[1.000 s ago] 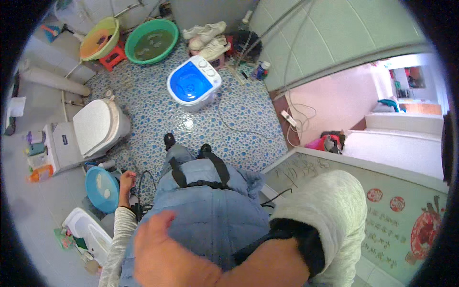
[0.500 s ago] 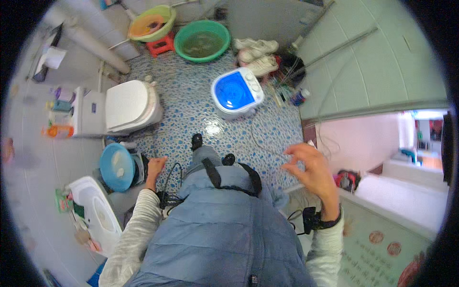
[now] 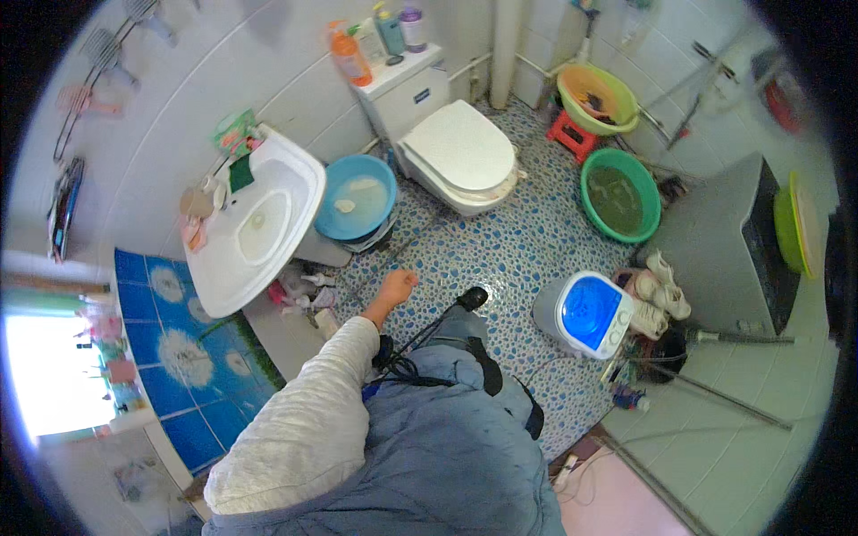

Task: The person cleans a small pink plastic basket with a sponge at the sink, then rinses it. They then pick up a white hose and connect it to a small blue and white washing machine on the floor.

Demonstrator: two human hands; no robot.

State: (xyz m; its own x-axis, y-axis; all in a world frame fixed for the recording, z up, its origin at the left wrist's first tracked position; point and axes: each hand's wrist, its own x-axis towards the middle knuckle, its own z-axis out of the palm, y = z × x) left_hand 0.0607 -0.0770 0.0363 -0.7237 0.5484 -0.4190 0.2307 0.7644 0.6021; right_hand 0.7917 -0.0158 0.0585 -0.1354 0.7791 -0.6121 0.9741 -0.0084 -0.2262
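Head view, bathroom seen from above.

Left hand [image 3: 396, 288]: closed in a loose fist, holding nothing, extended from a quilted white sleeve [image 3: 299, 420] over the pebble-patterned floor [image 3: 527, 241]. It hangs just off the front corner of the white washbasin [image 3: 255, 228] and near the blue basin [image 3: 356, 198], touching neither.

Right hand: not in view.

Blue basin: round, on the floor, tucked between the washbasin's edge and the toilet [image 3: 460, 154], some pale matter lying in its water.

Washbasin: wall-mounted, rim curving outward; small bottles [image 3: 299, 286] crowd the floor beneath its front edge.

Toilet: lid shut, cistern against the tiled wall, bottles [image 3: 375, 36] standing on the cistern top.

Green basin [image 3: 620, 193]: on the floor right of the toilet, dark water inside. A yellow-green basin [image 3: 597, 94] sits beyond it above a small red stool [image 3: 572, 136].

Mini washing machine [image 3: 585, 314]: white with a blue lid, right of the person's black shoe [image 3: 471, 297], pale shoes [image 3: 660, 290] just beside it and a grey cabinet [image 3: 719, 246] behind.

Open floor: a strip of bare pebble tile runs from the shoe toward the toilet, bounded by the blue basin on the left and the green basin on the right.

Black cords [image 3: 411, 357] trail across the person's blue-grey jacket [image 3: 447, 447].
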